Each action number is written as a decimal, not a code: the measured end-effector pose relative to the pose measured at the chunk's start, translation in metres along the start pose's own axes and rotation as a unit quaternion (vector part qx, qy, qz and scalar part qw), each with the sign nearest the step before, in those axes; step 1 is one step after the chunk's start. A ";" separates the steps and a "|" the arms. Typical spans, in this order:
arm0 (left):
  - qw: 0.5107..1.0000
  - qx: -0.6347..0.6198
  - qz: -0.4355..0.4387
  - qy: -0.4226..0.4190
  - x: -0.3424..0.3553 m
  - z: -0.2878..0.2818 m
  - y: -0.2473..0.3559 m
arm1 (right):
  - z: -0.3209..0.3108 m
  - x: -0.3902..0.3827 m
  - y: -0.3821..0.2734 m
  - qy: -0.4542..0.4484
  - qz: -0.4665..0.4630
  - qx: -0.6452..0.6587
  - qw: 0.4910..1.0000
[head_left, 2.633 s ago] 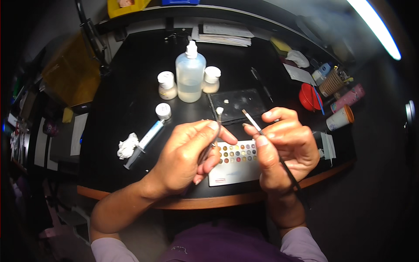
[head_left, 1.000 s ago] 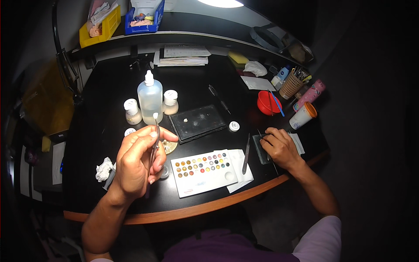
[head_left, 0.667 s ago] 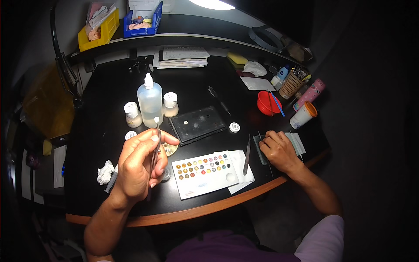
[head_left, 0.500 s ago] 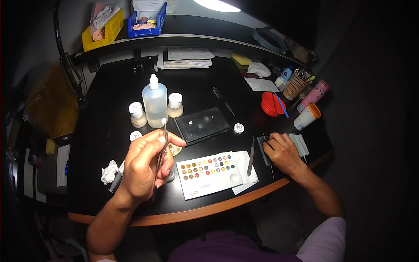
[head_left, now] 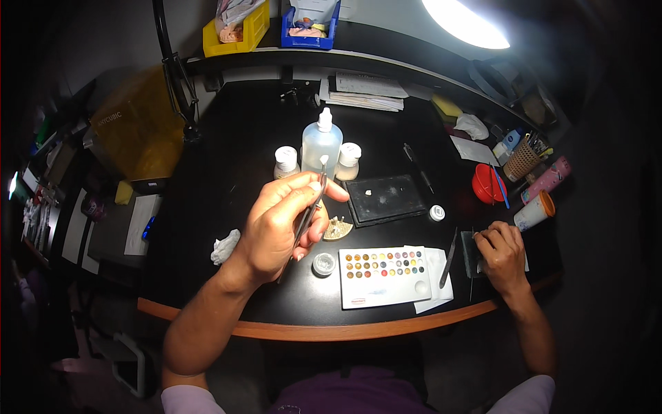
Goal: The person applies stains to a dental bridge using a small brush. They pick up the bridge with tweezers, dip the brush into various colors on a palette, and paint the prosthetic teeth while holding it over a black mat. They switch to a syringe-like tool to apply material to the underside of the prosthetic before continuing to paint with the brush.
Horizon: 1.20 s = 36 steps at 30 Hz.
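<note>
My left hand [head_left: 272, 224] is closed around slim metal tweezers [head_left: 303, 224], held upright above the table. At their tip sits a small white tooth-like piece [head_left: 324, 159], seen against the clear bottle [head_left: 322, 141] behind it. My right hand [head_left: 503, 257] rests at the right with curled fingers over a greenish glass slab [head_left: 469, 252]. A thin stick-like tool [head_left: 472, 279] lies by those fingers; whether they grip it is hidden. Left of the slab is a dark pointed instrument [head_left: 448, 261], on a white paper [head_left: 438, 276] beside the palette of coloured pastes [head_left: 376, 293].
Two white-capped jars [head_left: 349, 160] flank the bottle. A black tray [head_left: 386, 207] holds a small white piece [head_left: 368, 192]. Nearby are a honeycomb disc [head_left: 338, 230], a small glass pot [head_left: 323, 265], crumpled tissue [head_left: 225, 247], a red bowl [head_left: 483, 185] and an orange-lidded cup [head_left: 534, 212].
The view has swung left, so the whole table appears further right. My left hand still holds the tweezers upright with the white piece, and my right hand stays by the slab.
</note>
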<state>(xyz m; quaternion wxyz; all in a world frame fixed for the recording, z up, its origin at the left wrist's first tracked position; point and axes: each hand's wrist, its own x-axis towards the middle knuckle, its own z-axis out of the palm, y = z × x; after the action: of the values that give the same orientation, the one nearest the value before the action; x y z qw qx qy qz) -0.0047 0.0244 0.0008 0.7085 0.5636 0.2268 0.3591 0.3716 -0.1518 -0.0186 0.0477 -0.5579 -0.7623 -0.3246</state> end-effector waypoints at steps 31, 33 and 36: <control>0.882 0.431 0.013 0.190 0.002 -0.066 0.019 | -0.035 0.077 -0.082 0.053 0.034 0.393 0.917; 0.876 0.434 0.025 0.209 0.002 -0.075 0.020 | -0.056 0.091 -0.096 0.033 -0.008 0.447 0.894; 0.873 0.433 0.005 0.225 0.004 -0.082 0.017 | -0.073 0.104 -0.111 -0.046 -0.092 0.550 0.829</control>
<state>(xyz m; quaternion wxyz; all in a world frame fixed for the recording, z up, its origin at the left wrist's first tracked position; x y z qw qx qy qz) -0.0663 0.0815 -0.0044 0.3216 0.7190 0.5098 0.3461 0.2138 -0.1251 0.0353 0.2814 -0.3811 -0.8636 0.1721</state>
